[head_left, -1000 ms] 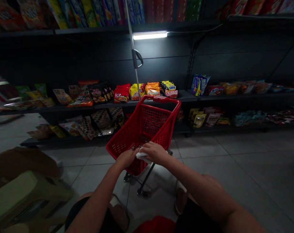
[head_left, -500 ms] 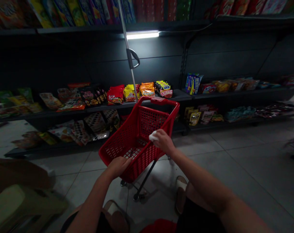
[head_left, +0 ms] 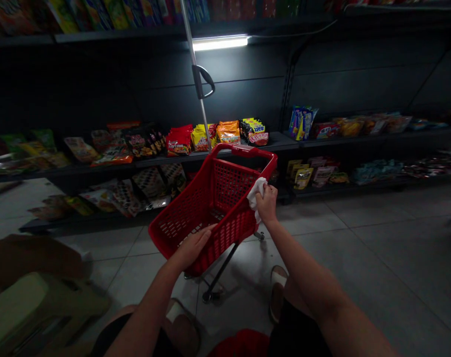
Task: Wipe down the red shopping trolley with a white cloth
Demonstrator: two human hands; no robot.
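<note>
A red plastic shopping trolley basket [head_left: 186, 220] with mesh walls stands on thin black legs with small wheels, tilted towards me. My right hand [head_left: 266, 204] presses a crumpled white cloth [head_left: 257, 194] against the basket's right rim. My left hand [head_left: 194, 246] lies over the near left rim, fingers spread, gripping the basket. The far handle bar [head_left: 244, 150] is bare. Nothing shows inside the basket.
Dark shelves [head_left: 225, 144] of colourful snack packets run behind the basket under a lit tube lamp [head_left: 220, 43]. A metal pole with a handle [head_left: 200, 82] stands in front of them. A green plastic stool [head_left: 28, 307] sits at lower left on the tiled floor [head_left: 359, 258].
My right hand and the cloth have moved from the near rim up along the basket's right rim, towards the far end. My left hand stays on the near left rim.
</note>
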